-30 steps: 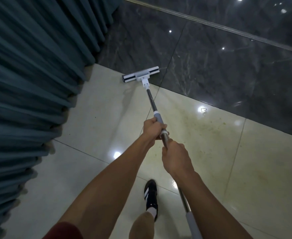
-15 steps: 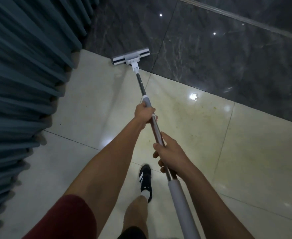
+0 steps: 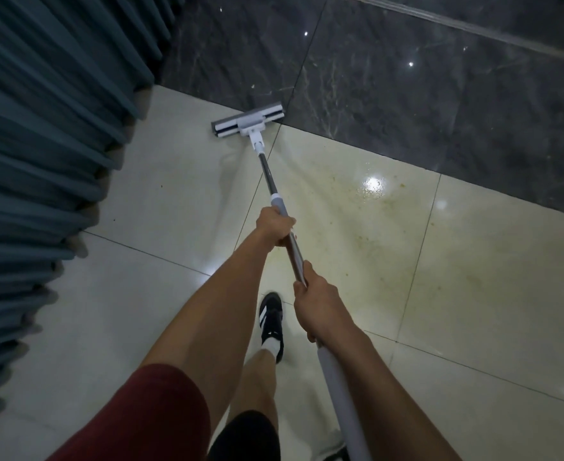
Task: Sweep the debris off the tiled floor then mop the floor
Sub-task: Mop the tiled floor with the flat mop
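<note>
- Since half a second before, my right hand had closed fully round the mop handle, its fingers no longer loose
- The mop head lay flat at the seam where the cream tiled floor met the dark marble tiles, as before
- Yellowish specks and smears lay on the glossy cream tile right of the handle; teal curtain folds hung along the left
- My left hand gripped the handle further down, just below its grey collar, arm stretched forward; both hands clamped, apart
- My black shoe stood on the floor between my arms
</note>
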`<act>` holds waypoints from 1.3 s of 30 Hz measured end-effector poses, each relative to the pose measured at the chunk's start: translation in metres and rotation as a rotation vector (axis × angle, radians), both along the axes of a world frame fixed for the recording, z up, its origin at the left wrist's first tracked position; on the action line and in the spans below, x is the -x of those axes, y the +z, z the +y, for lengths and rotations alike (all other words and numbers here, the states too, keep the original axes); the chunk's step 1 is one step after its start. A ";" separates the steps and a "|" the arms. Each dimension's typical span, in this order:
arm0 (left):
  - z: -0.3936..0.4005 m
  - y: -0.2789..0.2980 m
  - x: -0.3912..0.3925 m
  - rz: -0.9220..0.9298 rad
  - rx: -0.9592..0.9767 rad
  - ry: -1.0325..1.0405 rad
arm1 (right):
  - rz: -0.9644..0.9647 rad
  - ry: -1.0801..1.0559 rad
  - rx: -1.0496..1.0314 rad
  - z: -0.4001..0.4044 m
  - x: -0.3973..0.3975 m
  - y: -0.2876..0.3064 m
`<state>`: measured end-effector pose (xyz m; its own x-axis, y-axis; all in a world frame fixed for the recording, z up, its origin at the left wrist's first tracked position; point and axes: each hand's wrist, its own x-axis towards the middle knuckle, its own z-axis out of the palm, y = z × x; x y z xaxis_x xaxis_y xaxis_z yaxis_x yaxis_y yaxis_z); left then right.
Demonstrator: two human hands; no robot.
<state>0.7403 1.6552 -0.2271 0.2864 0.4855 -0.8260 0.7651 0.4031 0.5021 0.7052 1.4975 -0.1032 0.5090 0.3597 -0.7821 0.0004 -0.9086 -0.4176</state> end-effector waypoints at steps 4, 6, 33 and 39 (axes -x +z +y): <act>-0.077 0.008 0.033 0.005 0.036 0.013 | -0.006 0.042 -0.006 -0.078 0.027 0.004; -0.121 0.008 0.051 0.003 0.040 0.023 | 0.000 0.073 -0.033 -0.125 0.043 0.007; -0.269 0.005 0.138 -0.103 0.088 0.356 | 0.059 0.042 -0.048 -0.255 0.114 0.025; -0.166 0.001 0.096 -0.110 0.048 0.283 | 0.014 0.058 -0.086 -0.156 0.076 0.003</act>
